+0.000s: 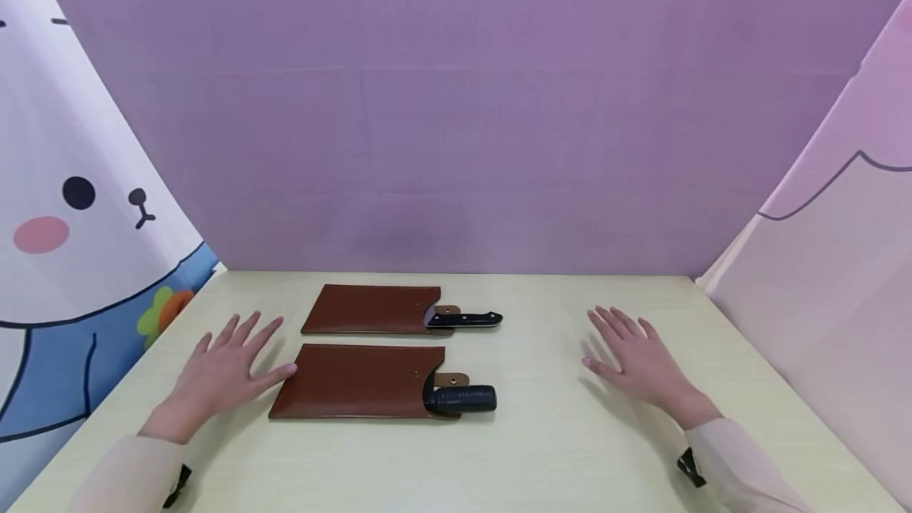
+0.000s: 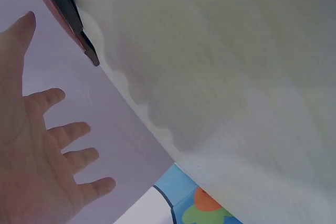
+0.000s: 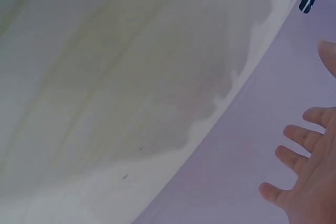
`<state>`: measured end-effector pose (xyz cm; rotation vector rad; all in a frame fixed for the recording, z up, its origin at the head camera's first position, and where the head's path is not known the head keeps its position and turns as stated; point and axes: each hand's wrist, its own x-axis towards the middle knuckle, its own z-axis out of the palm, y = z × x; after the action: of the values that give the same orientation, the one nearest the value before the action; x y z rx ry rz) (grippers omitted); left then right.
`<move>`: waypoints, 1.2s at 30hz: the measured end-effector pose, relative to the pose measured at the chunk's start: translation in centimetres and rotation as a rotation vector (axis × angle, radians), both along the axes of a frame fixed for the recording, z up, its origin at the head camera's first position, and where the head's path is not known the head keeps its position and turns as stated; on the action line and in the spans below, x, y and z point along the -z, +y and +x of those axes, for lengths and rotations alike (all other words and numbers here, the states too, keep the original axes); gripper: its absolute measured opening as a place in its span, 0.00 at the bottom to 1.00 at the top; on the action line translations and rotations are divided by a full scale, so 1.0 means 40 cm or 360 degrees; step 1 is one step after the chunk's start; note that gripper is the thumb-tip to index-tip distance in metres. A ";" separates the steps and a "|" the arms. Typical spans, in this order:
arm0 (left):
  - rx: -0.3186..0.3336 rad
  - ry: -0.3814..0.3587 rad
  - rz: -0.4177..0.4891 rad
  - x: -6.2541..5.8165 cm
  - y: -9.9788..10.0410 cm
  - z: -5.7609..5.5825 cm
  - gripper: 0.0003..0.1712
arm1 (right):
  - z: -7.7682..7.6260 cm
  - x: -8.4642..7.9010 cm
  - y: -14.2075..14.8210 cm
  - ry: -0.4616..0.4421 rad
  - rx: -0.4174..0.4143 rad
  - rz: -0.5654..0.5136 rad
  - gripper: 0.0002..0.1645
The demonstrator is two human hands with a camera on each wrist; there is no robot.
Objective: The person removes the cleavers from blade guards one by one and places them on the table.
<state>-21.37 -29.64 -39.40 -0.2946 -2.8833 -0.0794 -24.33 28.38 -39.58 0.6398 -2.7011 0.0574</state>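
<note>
Two flat brown leather sheaths lie one behind the other on the table, openings to the right. From the far sheath [image 1: 374, 309] sticks a knife [image 1: 466, 320] with a black riveted handle and a sliver of blade showing. The near sheath [image 1: 356, 382] holds a tool with a thick black ribbed handle [image 1: 463, 398]; the rest of it is hidden inside. My left hand [image 1: 221, 374] is spread, its thumb tip at the near sheath's left edge; touching or just above, I cannot tell. My right hand [image 1: 637, 359] holds nothing, fingers extended, right of both handles.
The pale wooden table [image 1: 556, 457] ends at a purple backdrop [image 1: 463, 117]. On the left hangs a cloth [image 1: 93, 260] printed with a cartoon animal, and a pink-and-white cloth [image 1: 834, 323] hangs on the right. Small snap straps [image 1: 451, 380] stick out beside the handles.
</note>
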 end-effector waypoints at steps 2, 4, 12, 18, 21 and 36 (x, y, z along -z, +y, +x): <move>0.0019 0.0006 -0.0010 0.000 0.008 0.001 0.47 | -0.001 0.004 -0.005 0.0016 -0.0031 0.0009 0.43; 0.0039 0.0017 -0.0028 0.001 0.015 0.002 0.47 | -0.001 0.006 -0.010 0.0034 -0.0069 0.0014 0.43; 0.0128 0.0085 -0.0083 0.001 0.038 0.003 0.47 | 0.005 0.005 -0.043 0.0098 -0.0225 0.0041 0.42; 0.0198 0.0105 -0.0082 -0.001 0.060 0.005 0.47 | 0.011 0.006 -0.066 0.0097 -0.0296 0.0043 0.41; 0.0233 0.0109 -0.0079 -0.002 0.072 0.007 0.47 | 0.013 0.004 -0.080 0.0086 -0.0332 0.0034 0.40; 0.0425 0.0120 -0.0030 -0.001 0.125 0.007 0.44 | 0.031 -0.008 -0.158 0.0040 -0.0500 0.0080 0.40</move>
<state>-21.08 -24.65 -39.37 -0.6698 -2.7543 -0.0858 -23.07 22.05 -39.25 1.0674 -2.5608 0.0611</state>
